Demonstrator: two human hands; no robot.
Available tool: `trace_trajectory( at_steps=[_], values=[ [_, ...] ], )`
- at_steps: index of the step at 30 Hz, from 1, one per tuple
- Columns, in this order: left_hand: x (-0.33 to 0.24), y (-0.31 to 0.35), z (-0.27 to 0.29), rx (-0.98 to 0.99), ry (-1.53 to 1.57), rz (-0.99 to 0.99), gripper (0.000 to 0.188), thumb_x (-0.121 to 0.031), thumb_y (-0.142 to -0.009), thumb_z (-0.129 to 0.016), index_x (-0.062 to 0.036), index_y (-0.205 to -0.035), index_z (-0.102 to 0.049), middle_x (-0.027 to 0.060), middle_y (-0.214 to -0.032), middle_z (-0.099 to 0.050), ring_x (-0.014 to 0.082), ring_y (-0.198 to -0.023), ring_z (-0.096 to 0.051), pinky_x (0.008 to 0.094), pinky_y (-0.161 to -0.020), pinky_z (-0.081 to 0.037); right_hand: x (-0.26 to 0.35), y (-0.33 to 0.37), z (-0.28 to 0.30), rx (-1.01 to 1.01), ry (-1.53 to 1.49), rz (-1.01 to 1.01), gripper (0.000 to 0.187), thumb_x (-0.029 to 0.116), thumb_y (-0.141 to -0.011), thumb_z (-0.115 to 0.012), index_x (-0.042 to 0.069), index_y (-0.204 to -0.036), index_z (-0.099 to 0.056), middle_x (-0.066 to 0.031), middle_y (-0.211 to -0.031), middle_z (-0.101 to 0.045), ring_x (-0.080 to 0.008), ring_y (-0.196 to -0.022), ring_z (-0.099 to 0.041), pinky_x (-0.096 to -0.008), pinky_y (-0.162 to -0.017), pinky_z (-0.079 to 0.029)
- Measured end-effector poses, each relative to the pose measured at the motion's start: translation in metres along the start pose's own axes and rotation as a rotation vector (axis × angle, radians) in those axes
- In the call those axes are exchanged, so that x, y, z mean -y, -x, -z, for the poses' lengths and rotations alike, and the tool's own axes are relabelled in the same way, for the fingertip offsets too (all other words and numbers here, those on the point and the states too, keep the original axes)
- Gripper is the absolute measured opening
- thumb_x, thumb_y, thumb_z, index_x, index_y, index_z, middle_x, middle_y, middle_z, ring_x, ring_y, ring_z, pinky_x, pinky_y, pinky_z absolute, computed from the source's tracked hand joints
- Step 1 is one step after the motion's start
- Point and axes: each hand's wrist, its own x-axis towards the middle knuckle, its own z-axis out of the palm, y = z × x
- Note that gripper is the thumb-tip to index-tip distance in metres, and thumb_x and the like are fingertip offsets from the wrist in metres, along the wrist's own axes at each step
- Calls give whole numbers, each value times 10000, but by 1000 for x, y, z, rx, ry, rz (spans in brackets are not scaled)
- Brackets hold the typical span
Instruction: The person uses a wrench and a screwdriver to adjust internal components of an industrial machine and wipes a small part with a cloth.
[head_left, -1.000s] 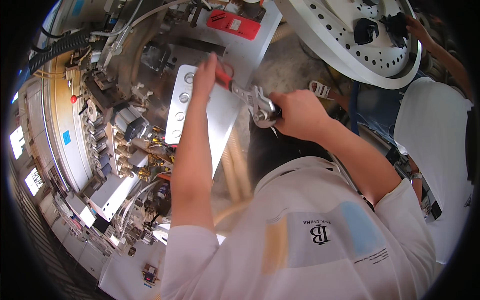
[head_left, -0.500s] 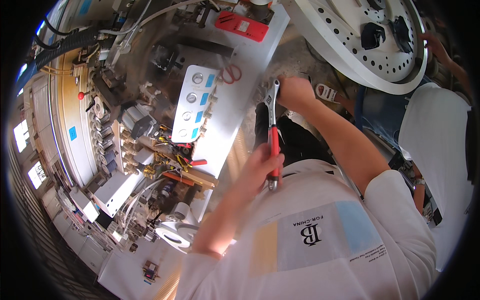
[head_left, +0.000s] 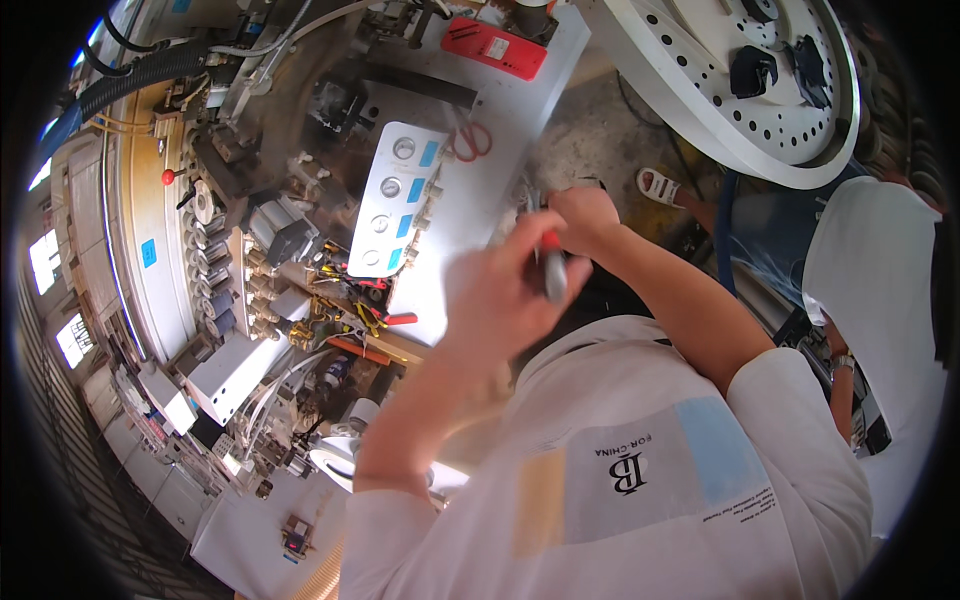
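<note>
Working at a pale surface with a white gauge panel near machinery, you are gripping a red-and-grey wrench in your left hand; what your right hand is holding is unclear.

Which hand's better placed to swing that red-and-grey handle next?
Left, I'd judge: the left hand is already around the red-and-grey handle. The right hand is farther out, beyond the handle, near the tool's other end; what it grips there is unclear.
</note>
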Motion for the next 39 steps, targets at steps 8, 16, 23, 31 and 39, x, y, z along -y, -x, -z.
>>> trace_trajectory(
  at_steps=[8,16,23,31,39],
  values=[
    [112,-176,-7,-587,179,-244,397,-148,-839,-713,-37,-1195,-577,76,-1163,-597,142,-914,-627,314,-805,-528,30,63,15,20,0,154,220,279,-868,-613,73,-938,-649,-161,-838,-723,-366,-811,-711,-464,-729,-551],
    [224,-100,-47,207,542,645,413,-418,-973,-586,-19,-1040,-673,71,-944,-655,214,-840,-641,355,-812,-517,12,74,86,-176,-162,32,254,263,-787,-657,91,-969,-699,-169,-822,-709,-383,-804,-693,-485,-765,-544],
    [184,26,-102,417,367,494,358,-314,-869,-770,-30,-1013,-606,90,-856,-649,211,-781,-618,360,-746,-507,-21,43,79,-158,-269,46,300,201,-754,-691,64,-1021,-683,-216,-833,-691,-429,-844,-667,-503,-771,-527],
    [141,57,-108,108,194,545,399,-353,-865,-770,-15,-1037,-646,179,-914,-684,305,-877,-667,405,-798,-506,-38,38,47,-252,-486,73,390,217,-802,-711,64,-1148,-616,-218,-937,-699,-431,-939,-660,-483,-826,-524],
    [145,64,-103,44,124,596,392,-373,-861,-752,-61,-1083,-672,190,-965,-719,375,-929,-692,434,-816,-528,-28,29,33,-286,-680,-45,324,206,-820,-710,39,-1091,-647,-188,-851,-715,-354,-792,-707,-430,-746,-552]
  ],
)
